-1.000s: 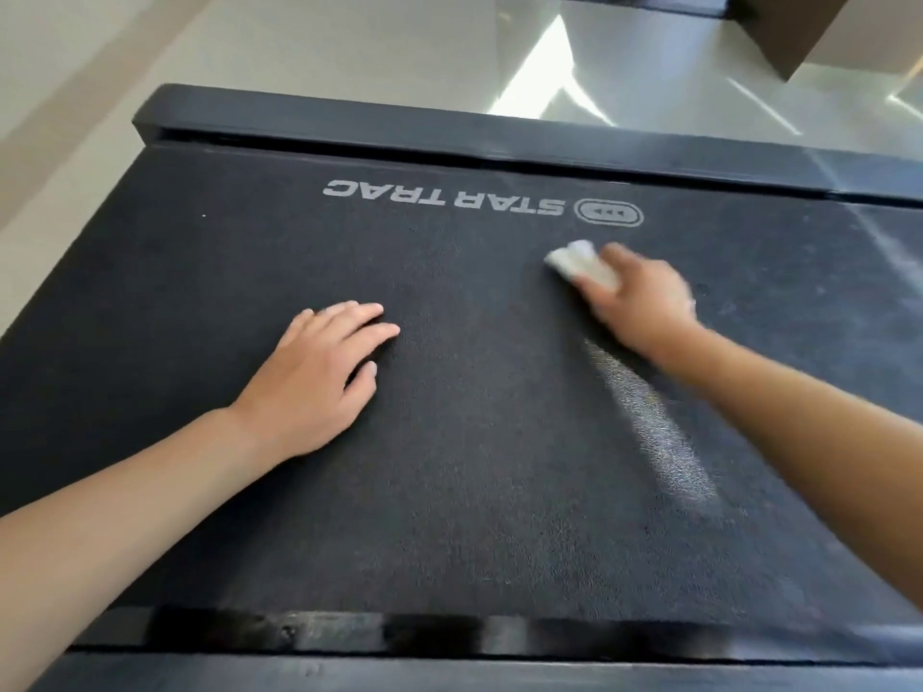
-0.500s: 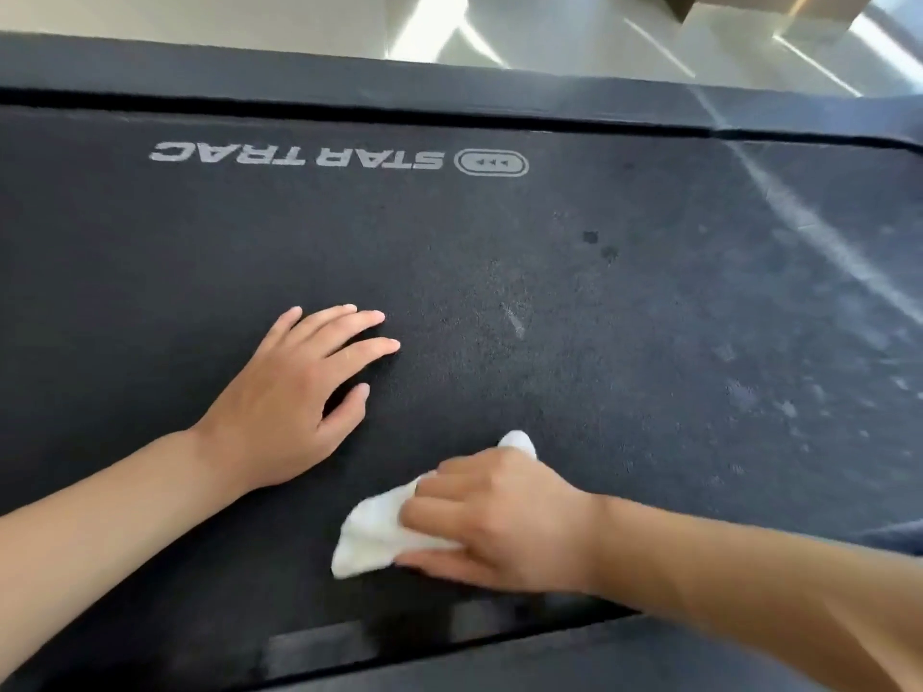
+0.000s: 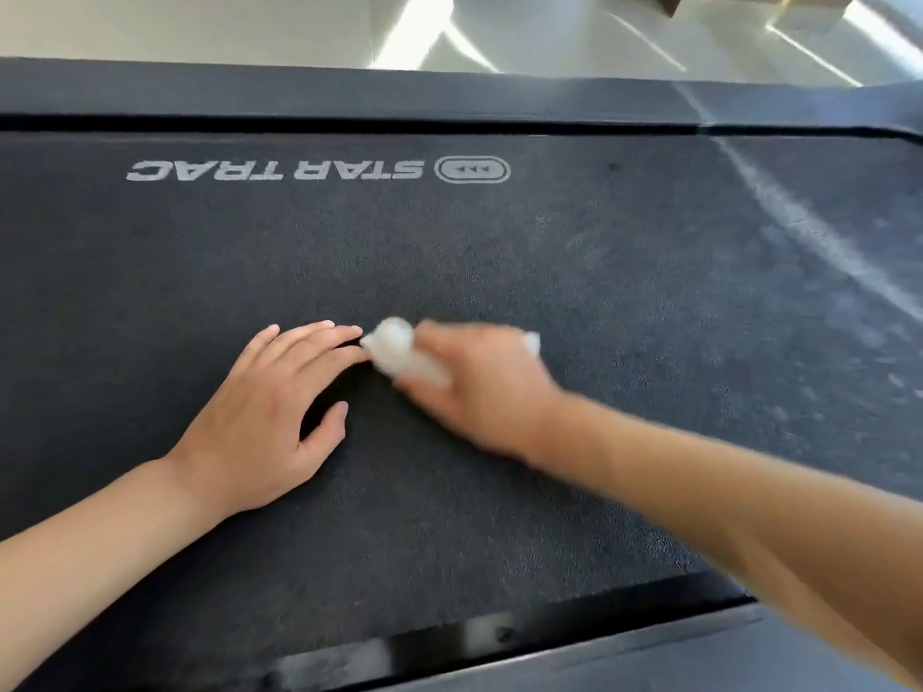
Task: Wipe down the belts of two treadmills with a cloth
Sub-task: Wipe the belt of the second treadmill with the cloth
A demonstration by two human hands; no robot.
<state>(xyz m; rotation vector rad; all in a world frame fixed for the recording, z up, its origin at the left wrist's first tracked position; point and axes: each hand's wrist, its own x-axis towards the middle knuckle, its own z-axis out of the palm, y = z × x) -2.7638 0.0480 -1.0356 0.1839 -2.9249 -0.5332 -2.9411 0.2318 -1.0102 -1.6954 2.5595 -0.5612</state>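
Mid-wipe on belt [image 3: 574,272]: my right hand [image 3: 479,387] grips the cloth [image 3: 399,352], left hand [image 3: 264,412] spread flat at 9 o'clock; next pass, I judge, should run toward the dusty streaks at 2 o'clock.

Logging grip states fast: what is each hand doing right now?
Left hand: open, fingers straight, resting flat on the belt.
Right hand: blurred, but its fingers grip the white cloth against the belt.
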